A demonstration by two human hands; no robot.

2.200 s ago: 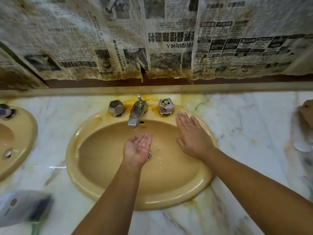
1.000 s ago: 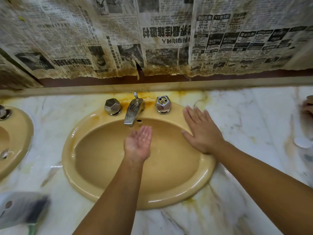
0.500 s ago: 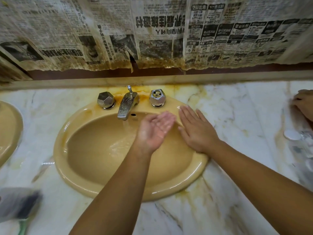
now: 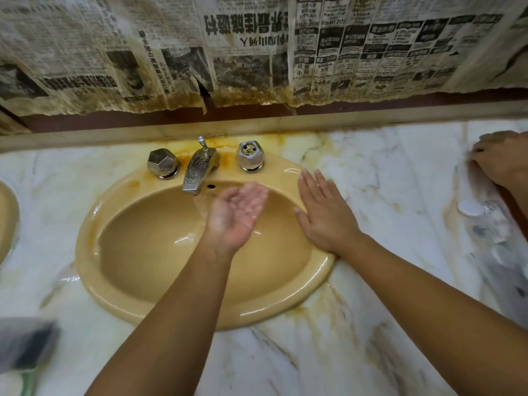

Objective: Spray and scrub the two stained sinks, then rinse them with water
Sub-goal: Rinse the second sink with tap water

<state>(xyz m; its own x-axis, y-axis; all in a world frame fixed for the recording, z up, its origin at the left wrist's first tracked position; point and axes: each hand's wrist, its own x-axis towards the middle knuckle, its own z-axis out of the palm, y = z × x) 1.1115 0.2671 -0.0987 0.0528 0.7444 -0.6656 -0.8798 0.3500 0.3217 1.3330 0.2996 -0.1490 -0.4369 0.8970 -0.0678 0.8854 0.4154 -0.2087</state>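
Note:
A yellow oval sink [image 4: 120,292] is set in a marble counter, with rust stains around its chrome faucet [image 4: 198,171]. Water runs from the spout. My left hand [image 4: 237,215] is cupped palm up in the basin just right of the stream, wet, holding nothing. My right hand [image 4: 324,215] lies flat, fingers straight, on the sink's right rim. A knob [image 4: 162,163] stands to the left of the faucet and another knob [image 4: 250,155] to its right. The edge of a second yellow sink [image 4: 7,221] shows at far left.
Another person's hand [image 4: 503,158] rests on the counter at far right, beside a blurred object with a white cap [image 4: 471,208]. A blurred grey and green item [image 4: 25,344] lies at lower left. Stained newspaper [image 4: 257,52] hangs on the wall behind.
My left hand moved from under the spout to its right, still cupped. My right hand stayed flat on the right rim. The view drifted right, so the second sink slid mostly out.

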